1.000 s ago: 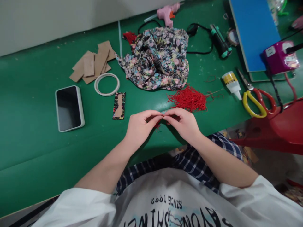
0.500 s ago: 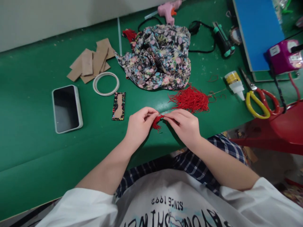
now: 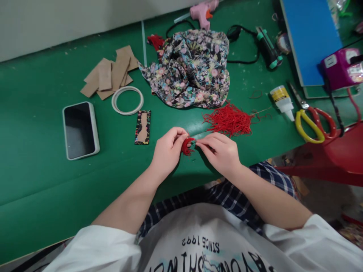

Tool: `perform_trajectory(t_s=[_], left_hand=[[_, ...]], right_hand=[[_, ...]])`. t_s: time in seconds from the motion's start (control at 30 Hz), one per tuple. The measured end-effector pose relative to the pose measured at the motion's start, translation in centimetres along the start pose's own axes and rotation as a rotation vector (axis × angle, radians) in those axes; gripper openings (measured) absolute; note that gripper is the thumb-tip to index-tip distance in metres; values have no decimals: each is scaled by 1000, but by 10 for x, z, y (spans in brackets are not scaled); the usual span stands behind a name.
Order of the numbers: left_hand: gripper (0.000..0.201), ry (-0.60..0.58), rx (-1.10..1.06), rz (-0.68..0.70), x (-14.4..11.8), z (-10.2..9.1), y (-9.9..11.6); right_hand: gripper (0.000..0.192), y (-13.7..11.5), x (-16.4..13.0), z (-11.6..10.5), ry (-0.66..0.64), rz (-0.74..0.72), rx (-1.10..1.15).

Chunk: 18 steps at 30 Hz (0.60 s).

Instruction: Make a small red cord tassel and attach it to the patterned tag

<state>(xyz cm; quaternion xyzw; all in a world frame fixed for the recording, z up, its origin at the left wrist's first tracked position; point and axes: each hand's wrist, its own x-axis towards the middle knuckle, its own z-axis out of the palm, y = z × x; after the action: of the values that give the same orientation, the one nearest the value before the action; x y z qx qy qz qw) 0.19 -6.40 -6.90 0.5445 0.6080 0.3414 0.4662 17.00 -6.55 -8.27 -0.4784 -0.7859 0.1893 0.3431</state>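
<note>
Near the table's front edge, my left hand (image 3: 169, 150) pinches a small bundle of red threads (image 3: 186, 146), whose loose ends hang toward me. Just to its right, my right hand (image 3: 219, 147) has thumb and forefinger pressed together; what lies between those fingertips is too small to make out. Behind my right hand is a larger pile of red threads (image 3: 228, 120). A small floral-covered card (image 3: 142, 127) with a bare brown middle lies left of my left hand.
Crumpled floral fabric (image 3: 195, 71) lies behind the hands. On the left are a phone (image 3: 80, 130), a tape roll (image 3: 114, 104) and cardboard pieces (image 3: 105, 75). To the right lie a glue bottle (image 3: 282, 102), scissors (image 3: 309, 119) and a cutter (image 3: 268, 47). A pink glue gun (image 3: 200, 14) sits at the back.
My right fingertips have come slightly away from the red bundle, leaving a small gap beside it. My left hand still pinches the threads and has shifted only slightly.
</note>
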Motion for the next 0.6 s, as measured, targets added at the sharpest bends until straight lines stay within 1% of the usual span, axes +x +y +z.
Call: perform_trajectory(t_s=[0.17,0.23,0.43,0.6], left_hand=[[14,-40,-159,-75,-2,3,2],[13,-51,-176,-85,-3,4,3],[12,39,-21,-7,-4,4,1],[11,52,43,4,-6,3,2]], right_hand=[[13,-1,0,1,-7,-39,24],[14,-2,0,1,-5,-49,39],[14,-3,0,-1,-7,-70,85],[12,-3,0,-2,-23,-70,102]])
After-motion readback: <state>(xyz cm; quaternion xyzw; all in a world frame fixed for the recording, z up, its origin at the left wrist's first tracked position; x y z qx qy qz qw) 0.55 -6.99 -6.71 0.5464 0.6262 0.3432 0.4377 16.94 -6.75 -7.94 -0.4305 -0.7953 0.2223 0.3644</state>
